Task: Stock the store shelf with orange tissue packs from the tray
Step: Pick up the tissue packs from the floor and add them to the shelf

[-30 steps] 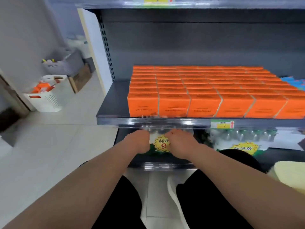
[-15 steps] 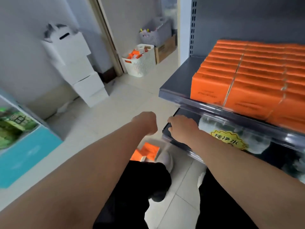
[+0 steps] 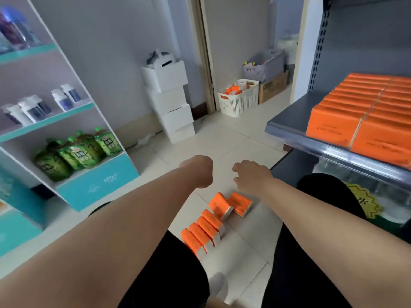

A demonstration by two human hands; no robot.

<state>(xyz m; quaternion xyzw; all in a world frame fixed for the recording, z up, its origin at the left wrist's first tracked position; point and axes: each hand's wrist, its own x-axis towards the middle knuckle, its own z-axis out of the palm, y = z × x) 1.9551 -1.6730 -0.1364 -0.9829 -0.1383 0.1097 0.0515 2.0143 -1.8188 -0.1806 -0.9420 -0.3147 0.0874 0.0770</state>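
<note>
Several orange tissue packs (image 3: pixel 208 225) lie on the pale floor between my knees, a row standing on edge and two more (image 3: pixel 231 204) just beyond it. My left hand (image 3: pixel 200 172) hangs above and to the left of them with its fingers bent down, holding nothing. Above the two far packs hovers my right hand (image 3: pixel 251 176), fingers loosely spread and empty. At the right, the grey store shelf (image 3: pixel 295 132) carries tight rows of orange packs (image 3: pixel 355 116). A white slatted basket (image 3: pixel 239 103) by the doorway holds more orange packs.
A white and teal display stand (image 3: pixel 97 183) with green pouches (image 3: pixel 77 152) stands at the left. Stacked white boxes (image 3: pixel 172 105) lean on the back wall. A grey basket (image 3: pixel 266 65) and cardboard box (image 3: pixel 274 85) sit beyond the doorway. Bottled water (image 3: pixel 360 183) fills the lower shelf.
My view has swung left and down from the shelf front to the floor. Both hands have drawn back from the shelf edge and now hover over the packs on the floor.
</note>
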